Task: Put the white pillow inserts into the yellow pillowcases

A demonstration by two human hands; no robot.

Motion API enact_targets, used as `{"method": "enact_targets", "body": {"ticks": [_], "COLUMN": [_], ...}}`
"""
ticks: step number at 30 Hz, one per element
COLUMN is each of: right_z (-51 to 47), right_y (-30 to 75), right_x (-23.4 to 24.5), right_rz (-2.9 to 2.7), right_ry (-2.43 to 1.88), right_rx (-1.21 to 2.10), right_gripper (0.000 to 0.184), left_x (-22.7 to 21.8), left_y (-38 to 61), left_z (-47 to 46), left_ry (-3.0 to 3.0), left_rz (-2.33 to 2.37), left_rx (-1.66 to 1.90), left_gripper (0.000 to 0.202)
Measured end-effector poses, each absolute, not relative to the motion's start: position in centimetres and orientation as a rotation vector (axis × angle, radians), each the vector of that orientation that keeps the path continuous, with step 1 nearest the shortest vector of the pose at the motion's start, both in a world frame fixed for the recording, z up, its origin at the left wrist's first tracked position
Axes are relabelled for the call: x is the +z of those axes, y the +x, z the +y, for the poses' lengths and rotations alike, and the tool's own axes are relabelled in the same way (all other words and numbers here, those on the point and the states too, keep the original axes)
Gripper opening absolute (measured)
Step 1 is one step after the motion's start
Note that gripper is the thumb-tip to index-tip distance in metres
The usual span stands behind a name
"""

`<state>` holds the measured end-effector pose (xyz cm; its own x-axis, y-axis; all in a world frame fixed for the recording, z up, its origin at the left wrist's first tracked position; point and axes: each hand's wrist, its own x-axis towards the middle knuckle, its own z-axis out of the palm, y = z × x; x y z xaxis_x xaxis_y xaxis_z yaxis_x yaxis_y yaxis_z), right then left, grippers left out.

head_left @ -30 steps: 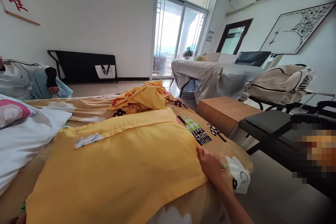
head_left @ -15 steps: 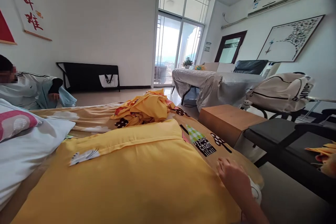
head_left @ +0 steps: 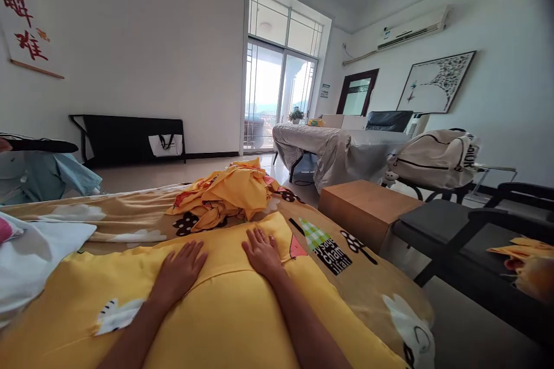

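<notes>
Bright living room with white walls and a glass balcony door (head_left: pixel 277 104) is seen from a low angle. Most of the lower view is filled by a bed spread with a tan cartoon-print sheet (head_left: pixel 346 265). A plump yellow pillow (head_left: pixel 225 323) is laid on that sheet, closest to the camera and stretching away from it. A white pillow (head_left: pixel 38 253) is seen just beside it at the left. A crumpled heap of yellow fabric (head_left: pixel 229 190) is piled on the sheet just past the yellow pillow's far end. A wooden cabinet (head_left: pixel 363 207) is placed beside the bed on the right.

The left hand (head_left: pixel 179 271) and the right hand (head_left: pixel 262 251) are laid palm down, side by side, on the far part of the yellow pillow. Nothing is gripped: the fingers (head_left: pixel 255 236) of both hands are stretched flat and slightly apart.

Because the cover is only pressed and not held, a slip is judged possible. Under a forward push the yellow pillow could be slid over the smooth sheet into the fabric heap. The cover could also be bunched into creases under the palms.

The yellow pillow is in contact with and directly beneath all the fingers. Its far edge is found just ahead of the fingertips, and its bulk is spread back under both forearms.
</notes>
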<state>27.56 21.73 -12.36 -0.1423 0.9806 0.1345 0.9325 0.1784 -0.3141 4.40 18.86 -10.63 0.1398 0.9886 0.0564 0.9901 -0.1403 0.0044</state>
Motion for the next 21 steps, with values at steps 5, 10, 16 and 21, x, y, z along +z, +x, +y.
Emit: {"method": "enact_targets", "body": {"ticks": [5,10,16,21], "right_z": [22.3,22.5,18.8,8.6], "right_y": [28.3,28.5,32.2,40.5], "right_x": [-13.3,-12.6,-13.6,-21.1], "right_rz": [-2.119,-2.082,-1.960,-1.821], "right_ry": [-1.765,-1.755,-1.816,-1.909], "right_rx": [0.263,0.264,0.152,-0.077], "right_gripper": [0.054,0.052,0.051,0.056], "left_x": [-11.7,-10.5,-11.6,-15.8], "left_y": [3.0,3.9,0.0,-14.4], "left_z": [19.5,19.1,19.3,19.6], "left_ry": [-2.368,-2.366,-2.370,-2.273], "left_rz": [-1.979,-1.984,-1.978,-2.197], "left_rx": [0.078,0.115,0.008,-0.197], "left_gripper": [0.049,0.051,0.053,0.056]}}
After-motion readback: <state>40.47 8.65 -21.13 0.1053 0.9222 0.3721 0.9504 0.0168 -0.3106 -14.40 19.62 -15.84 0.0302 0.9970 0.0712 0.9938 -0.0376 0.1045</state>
